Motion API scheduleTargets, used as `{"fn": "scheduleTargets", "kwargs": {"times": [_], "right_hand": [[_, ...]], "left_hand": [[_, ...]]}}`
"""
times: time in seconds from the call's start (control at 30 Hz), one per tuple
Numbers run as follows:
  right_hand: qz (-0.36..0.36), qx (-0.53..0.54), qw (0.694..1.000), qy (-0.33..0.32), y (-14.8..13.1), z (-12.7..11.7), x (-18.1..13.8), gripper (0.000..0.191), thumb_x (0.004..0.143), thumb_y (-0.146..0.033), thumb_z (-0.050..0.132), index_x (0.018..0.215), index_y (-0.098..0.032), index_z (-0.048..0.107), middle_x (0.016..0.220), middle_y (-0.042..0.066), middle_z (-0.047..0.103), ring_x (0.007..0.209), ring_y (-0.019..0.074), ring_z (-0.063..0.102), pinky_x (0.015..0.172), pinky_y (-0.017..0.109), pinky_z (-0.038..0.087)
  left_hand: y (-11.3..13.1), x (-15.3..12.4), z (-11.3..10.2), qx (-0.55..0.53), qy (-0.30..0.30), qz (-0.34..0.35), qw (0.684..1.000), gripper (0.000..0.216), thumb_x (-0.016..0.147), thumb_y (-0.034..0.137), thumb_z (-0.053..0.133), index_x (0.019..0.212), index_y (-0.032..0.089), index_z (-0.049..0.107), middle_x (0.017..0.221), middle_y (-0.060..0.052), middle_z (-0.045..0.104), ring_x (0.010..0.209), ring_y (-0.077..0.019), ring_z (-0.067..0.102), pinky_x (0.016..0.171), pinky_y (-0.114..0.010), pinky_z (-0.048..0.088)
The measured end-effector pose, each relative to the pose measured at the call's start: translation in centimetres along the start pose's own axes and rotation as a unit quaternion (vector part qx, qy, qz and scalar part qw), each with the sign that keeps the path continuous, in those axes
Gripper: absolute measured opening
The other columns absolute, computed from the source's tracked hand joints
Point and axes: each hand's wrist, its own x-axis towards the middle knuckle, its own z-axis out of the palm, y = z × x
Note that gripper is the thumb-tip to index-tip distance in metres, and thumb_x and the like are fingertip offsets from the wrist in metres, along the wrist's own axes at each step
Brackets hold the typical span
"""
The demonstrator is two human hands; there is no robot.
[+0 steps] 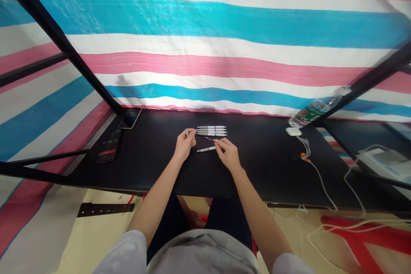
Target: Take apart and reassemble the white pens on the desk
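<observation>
Fingers curled, my left hand [185, 144] pinches a small silvery pen part [187, 133] that sticks up from the fist. My right hand [227, 152] grips a pen piece whose thin dark end [209, 139] points left toward the left hand; most of it is hidden by the fingers. Just beyond both hands, several white-and-grey pens [212, 131] lie side by side in a row. Another white pen [206, 149] rests on the black table [154, 158], its right end going under my right hand.
At the left lie a phone with a lit timer [108, 146] and another phone [130, 118]. A plastic bottle [316, 109] leans at the back right beside a white charger [293, 132] with cables. Black frame posts [77, 58] and striped sheeting [205, 64] enclose the table.
</observation>
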Motion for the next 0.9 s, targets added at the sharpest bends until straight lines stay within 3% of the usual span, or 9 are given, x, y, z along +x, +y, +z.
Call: {"fn": "scheduleTargets", "kwargs": {"times": [0.3, 0.9], "right_hand": [[-0.002, 0.008, 1.000, 0.002, -0.09, -0.09, 0.06, 0.027, 0.094, -0.027, 0.049, 0.100, -0.019, 0.073, 0.078, 0.003, 0.064, 0.061, 0.0111, 0.057, 0.064, 0.024, 0.047], [-0.004, 0.006, 1.000, -0.021, 0.12, 0.01, -0.02, 0.027, 0.094, -0.028, 0.049, 0.102, -0.021, 0.073, 0.080, 0.003, 0.065, 0.062, 0.0112, 0.058, 0.065, 0.023, 0.048]], "left_hand": [[0.31, -0.03, 0.03, -0.035, 0.004, -0.023, 0.999, 0.035, 0.068, 0.041, 0.080, 0.077, 0.015, 0.060, 0.049, 0.011, 0.025, 0.041, -0.0018, 0.020, 0.042, -0.019, 0.016], [-0.31, -0.71, 0.07, 0.158, -0.075, -0.010, 0.985, 0.036, 0.070, 0.047, 0.075, 0.082, 0.014, 0.068, 0.053, 0.008, 0.034, 0.044, -0.0038, 0.028, 0.044, -0.020, 0.022]]}}
